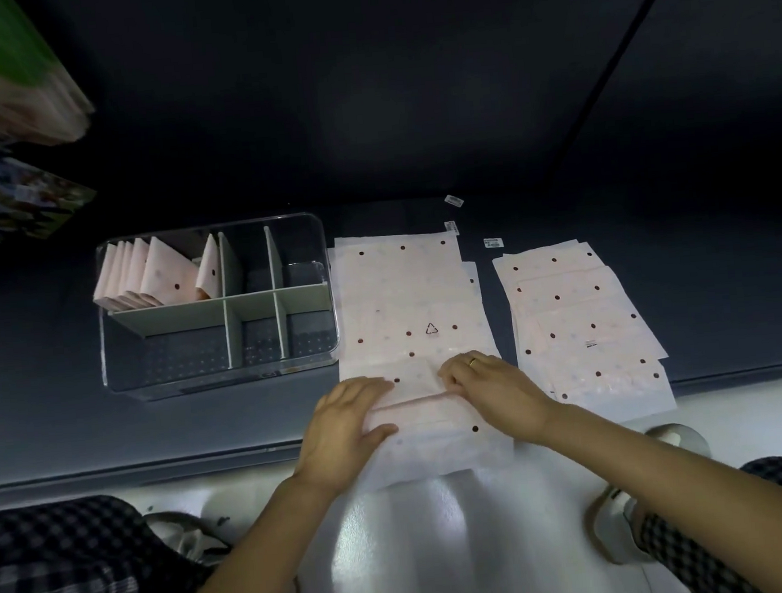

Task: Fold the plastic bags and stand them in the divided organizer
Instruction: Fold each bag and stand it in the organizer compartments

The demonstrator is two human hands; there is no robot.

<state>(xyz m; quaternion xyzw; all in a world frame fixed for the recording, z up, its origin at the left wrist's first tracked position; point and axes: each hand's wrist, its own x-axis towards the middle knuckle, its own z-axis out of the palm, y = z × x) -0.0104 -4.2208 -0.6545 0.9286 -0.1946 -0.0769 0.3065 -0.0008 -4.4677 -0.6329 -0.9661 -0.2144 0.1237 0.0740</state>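
A pale pink plastic bag [403, 295] with dark dots lies flat on the dark table, its near end hanging over the edge. My left hand [343, 421] holds the bag's folded near part, thumb underneath and fingers on top. My right hand [490, 386] presses on the fold from the right, with a ring on one finger. The clear divided organizer [222, 379] stands to the left; several folded pink bags [158, 272] stand upright in its far left compartment.
A spread pile of unfolded dotted bags [583, 323] lies to the right. Small white labels [492, 242] lie behind it. Boxes [3, 83] stand at the far left. My checked trouser legs and the shoes [617, 517] show below the table edge.
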